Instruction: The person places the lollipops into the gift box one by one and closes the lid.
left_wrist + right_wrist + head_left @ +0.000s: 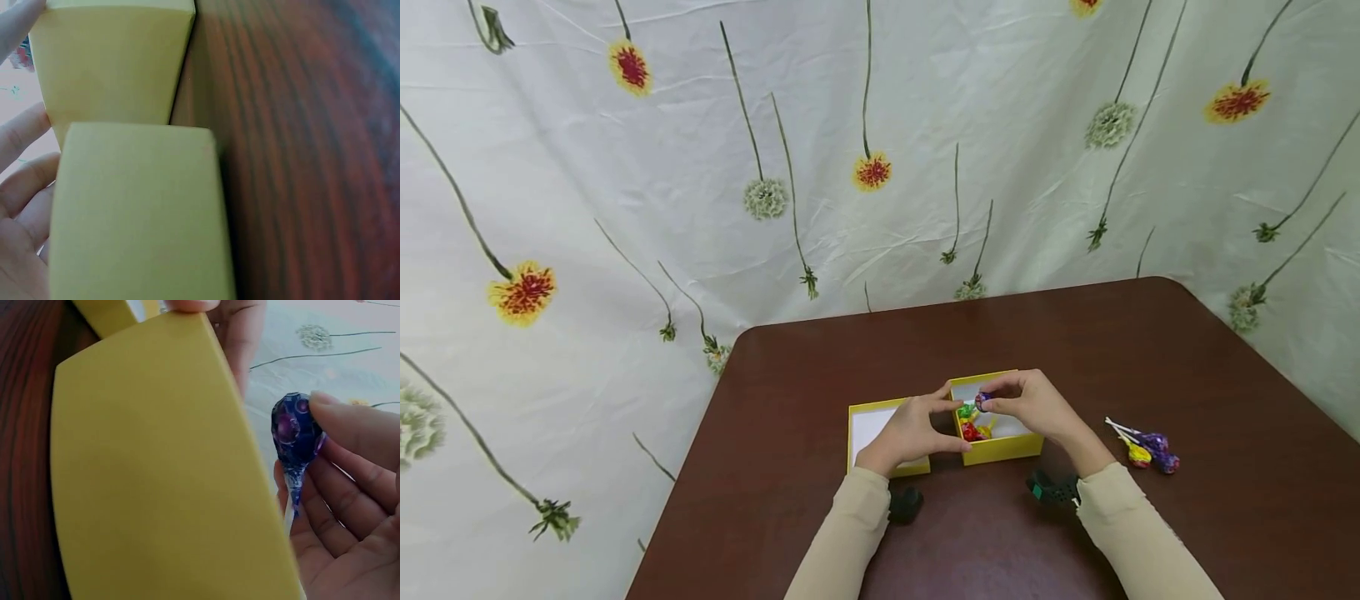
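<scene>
My right hand [1033,406] pinches a purple-wrapped lollipop [297,434] by its wrapped head, between thumb and fingers, over the open yellow box [1003,451]. Its white stick points downward in the right wrist view. At the box's left side, my left hand [916,431] holds the box, thumb at the front corner and a finger by the back rim. Inside the box's left part lie a green lollipop [967,412], a red lollipop [971,432] and a yellow one. The box's white floor shows on the right.
A second yellow tray-like box part [867,427], white inside, stands left of the box, partly behind the left forearm. Purple lollipops [1153,442] and a yellow lollipop [1138,455] lie on the brown table [1225,500] at right. A flower-print cloth [820,250] hangs behind.
</scene>
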Demonstrator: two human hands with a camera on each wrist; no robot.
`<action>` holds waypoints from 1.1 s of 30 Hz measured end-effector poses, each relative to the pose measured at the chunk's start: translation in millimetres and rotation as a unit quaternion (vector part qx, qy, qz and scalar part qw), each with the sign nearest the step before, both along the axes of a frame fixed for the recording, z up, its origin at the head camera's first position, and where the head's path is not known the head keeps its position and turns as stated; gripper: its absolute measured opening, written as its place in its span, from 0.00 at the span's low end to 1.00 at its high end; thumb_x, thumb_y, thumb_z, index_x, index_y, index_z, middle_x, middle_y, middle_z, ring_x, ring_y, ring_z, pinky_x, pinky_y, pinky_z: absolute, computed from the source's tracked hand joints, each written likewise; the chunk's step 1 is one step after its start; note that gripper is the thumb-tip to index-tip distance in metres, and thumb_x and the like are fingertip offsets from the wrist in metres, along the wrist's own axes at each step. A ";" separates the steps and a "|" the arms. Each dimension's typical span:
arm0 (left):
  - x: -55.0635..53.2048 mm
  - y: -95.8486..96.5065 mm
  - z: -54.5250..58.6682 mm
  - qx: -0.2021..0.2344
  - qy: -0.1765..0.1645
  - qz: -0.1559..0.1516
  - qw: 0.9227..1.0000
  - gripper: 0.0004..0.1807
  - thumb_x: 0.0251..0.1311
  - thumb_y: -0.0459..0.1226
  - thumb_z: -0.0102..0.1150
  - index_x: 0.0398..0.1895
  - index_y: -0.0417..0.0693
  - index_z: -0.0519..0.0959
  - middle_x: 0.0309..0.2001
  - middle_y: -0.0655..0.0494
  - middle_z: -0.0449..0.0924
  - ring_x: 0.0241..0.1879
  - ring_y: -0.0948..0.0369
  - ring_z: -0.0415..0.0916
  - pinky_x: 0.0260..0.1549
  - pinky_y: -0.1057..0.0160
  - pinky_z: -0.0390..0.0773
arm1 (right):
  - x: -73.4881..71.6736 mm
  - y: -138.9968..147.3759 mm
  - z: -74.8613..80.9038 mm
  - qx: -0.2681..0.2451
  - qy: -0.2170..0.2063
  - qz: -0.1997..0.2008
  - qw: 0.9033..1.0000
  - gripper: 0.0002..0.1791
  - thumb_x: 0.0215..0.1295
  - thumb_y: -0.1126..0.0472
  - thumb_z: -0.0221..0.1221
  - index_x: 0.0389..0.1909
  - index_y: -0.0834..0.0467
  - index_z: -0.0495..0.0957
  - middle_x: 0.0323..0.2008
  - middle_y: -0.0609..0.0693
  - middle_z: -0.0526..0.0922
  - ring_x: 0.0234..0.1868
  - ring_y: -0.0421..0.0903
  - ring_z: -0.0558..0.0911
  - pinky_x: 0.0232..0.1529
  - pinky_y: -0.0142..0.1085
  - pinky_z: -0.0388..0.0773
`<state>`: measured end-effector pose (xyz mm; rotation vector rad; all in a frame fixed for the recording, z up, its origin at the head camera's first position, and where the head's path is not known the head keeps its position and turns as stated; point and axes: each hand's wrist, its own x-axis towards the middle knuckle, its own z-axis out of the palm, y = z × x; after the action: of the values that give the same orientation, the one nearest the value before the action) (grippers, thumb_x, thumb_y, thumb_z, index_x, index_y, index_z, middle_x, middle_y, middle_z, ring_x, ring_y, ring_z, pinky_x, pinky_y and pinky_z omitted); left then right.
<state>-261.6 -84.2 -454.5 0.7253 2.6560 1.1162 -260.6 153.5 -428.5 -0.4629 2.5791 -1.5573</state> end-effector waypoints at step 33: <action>-1.3 -1.0 -0.3 0.001 0.007 -0.010 1.000 0.40 0.51 0.57 0.74 0.67 0.54 0.75 0.78 0.57 0.55 0.75 0.48 0.60 0.67 0.48 0.71 | -18.3 -31.8 -19.6 0.025 -0.049 0.002 0.999 0.10 0.62 0.71 0.66 0.44 0.68 0.86 0.41 0.61 0.89 0.39 0.49 0.88 0.43 0.42 0.86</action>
<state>-262.9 -85.2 -454.8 0.7596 2.6539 1.1124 -278.9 121.8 -448.0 -0.3767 2.5363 -1.4724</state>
